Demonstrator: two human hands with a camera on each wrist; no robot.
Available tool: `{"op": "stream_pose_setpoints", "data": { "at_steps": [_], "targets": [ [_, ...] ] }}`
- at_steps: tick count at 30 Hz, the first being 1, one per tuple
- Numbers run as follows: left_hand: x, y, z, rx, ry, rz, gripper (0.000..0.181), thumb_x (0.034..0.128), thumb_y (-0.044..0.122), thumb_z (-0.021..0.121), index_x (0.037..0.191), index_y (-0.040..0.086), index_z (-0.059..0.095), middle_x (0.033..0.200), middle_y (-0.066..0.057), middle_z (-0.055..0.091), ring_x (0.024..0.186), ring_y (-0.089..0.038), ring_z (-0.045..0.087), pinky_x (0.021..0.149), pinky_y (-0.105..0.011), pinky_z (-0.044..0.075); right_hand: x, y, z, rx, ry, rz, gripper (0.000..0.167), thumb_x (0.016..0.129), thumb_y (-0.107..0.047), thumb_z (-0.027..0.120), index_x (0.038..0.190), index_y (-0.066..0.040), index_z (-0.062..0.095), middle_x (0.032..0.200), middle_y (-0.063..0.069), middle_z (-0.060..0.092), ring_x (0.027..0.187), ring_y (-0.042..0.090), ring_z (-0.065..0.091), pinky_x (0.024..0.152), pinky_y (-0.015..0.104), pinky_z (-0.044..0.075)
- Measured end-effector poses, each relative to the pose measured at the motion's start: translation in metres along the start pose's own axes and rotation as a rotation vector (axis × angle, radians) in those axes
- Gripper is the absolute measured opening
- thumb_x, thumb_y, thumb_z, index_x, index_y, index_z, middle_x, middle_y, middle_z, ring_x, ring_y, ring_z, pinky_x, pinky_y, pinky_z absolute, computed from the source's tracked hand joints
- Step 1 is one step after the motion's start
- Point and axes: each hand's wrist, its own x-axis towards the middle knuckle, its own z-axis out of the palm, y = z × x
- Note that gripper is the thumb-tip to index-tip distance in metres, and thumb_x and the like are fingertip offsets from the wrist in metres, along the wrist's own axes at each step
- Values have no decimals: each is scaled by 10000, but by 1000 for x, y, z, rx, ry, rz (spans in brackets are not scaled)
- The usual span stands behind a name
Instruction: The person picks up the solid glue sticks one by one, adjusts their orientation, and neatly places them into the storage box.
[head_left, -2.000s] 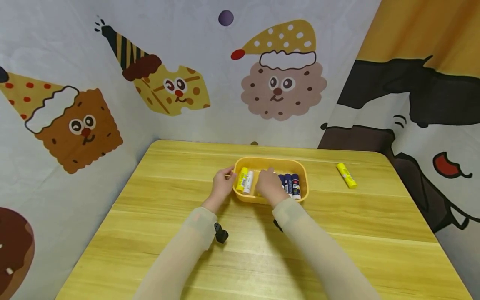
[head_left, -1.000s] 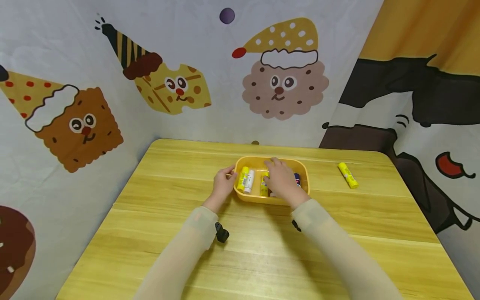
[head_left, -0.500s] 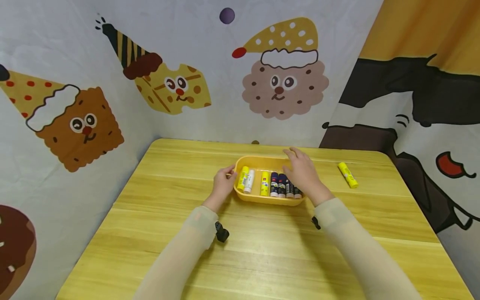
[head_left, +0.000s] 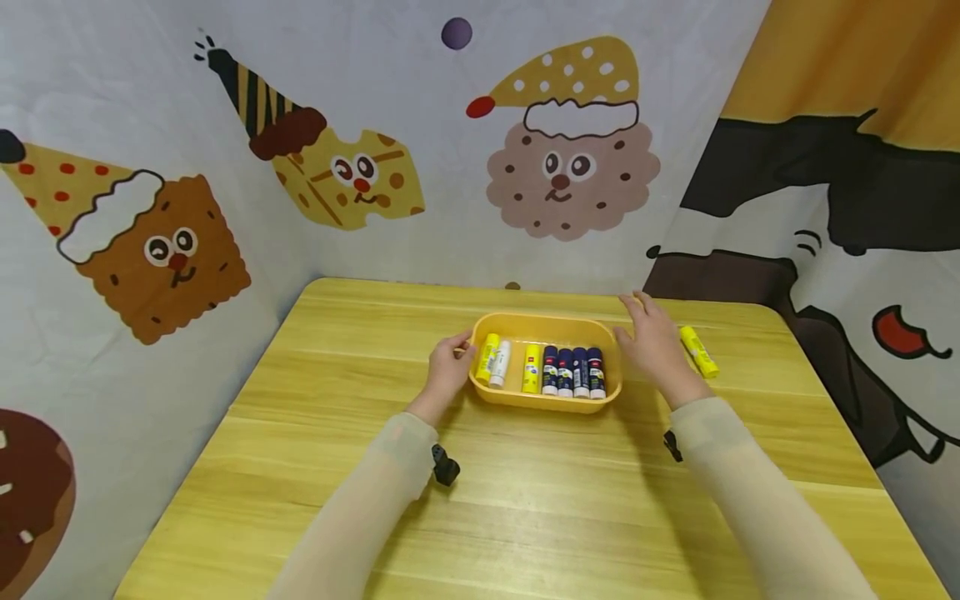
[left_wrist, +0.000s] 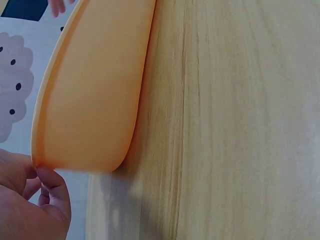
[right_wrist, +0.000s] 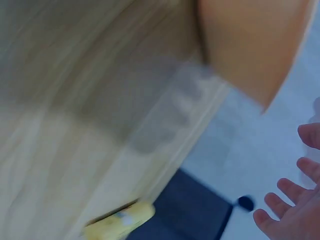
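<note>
My left hand (head_left: 447,371) pinches the left rim of a yellow-orange plastic bin (head_left: 540,402); the left wrist view shows thumb and fingers (left_wrist: 54,192) meeting at its edge. Inside the bin, a yellow glue stick (head_left: 488,357) and a white one (head_left: 501,363) lie at the left. Beyond a gap come another yellow glue stick (head_left: 531,368) and several navy ones (head_left: 566,372) side by side. Right of the bin, my right hand (head_left: 660,346) hovers with spread fingers and holds nothing. Close to it on the table lies a loose yellow glue stick (head_left: 699,353).
The wooden table (head_left: 525,500) stands against a cartoon-printed cloth (head_left: 375,250) at the back and left. A printed curtain (head_left: 840,208) hangs along the right side. Each wrist carries a small black camera.
My right hand has lifted out of the bin and moved right, past its right end, toward the loose yellow glue stick. The glue sticks in the bin are uncovered. The left hand keeps its hold.
</note>
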Motion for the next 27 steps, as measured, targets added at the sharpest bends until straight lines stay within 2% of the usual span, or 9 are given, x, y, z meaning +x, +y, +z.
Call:
{"op": "stream_pose_setpoints", "data": {
  "at_steps": [8, 13, 19, 27],
  "targets": [
    [-1, 1, 0, -2, 3, 8, 347, 942, 119, 575, 1286, 83, 594, 1040, -110, 583, 897, -214, 595, 748, -261, 517, -5, 56, 4, -24, -13, 71, 617, 964, -222, 500, 1483, -18, 235, 1518, 290, 147, 1349, 519, 169, 1041, 689, 174],
    [-1, 0, 0, -4, 5, 6, 344, 943, 121, 574, 1284, 83, 596, 1039, -110, 576, 902, -213, 595, 743, -255, 519, -7, 89, 9, -46, -86, 141, 652, 979, -303, 442, 1503, -35, 162, 1533, 290, 47, 1362, 526, 89, 1042, 701, 125],
    [-1, -1, 0, 8, 4, 8, 345, 944, 133, 575, 1286, 89, 595, 1045, -108, 577, 911, -216, 598, 753, -263, 523, -14, 107, 8, -67, -167, 202, 679, 963, -234, 480, 1509, -43, 124, 1530, 299, 23, 1360, 535, 48, 1023, 723, 102],
    [0, -1, 1, 21, 11, 24, 340, 940, 121, 579, 1277, 80, 602, 1030, -112, 583, 915, -218, 603, 753, -266, 522, -12, 114, 7, -86, -250, 245, 706, 966, -215, 477, 1510, -25, 69, 1510, 331, 27, 1340, 554, 58, 1009, 722, 150]
  ]
}}
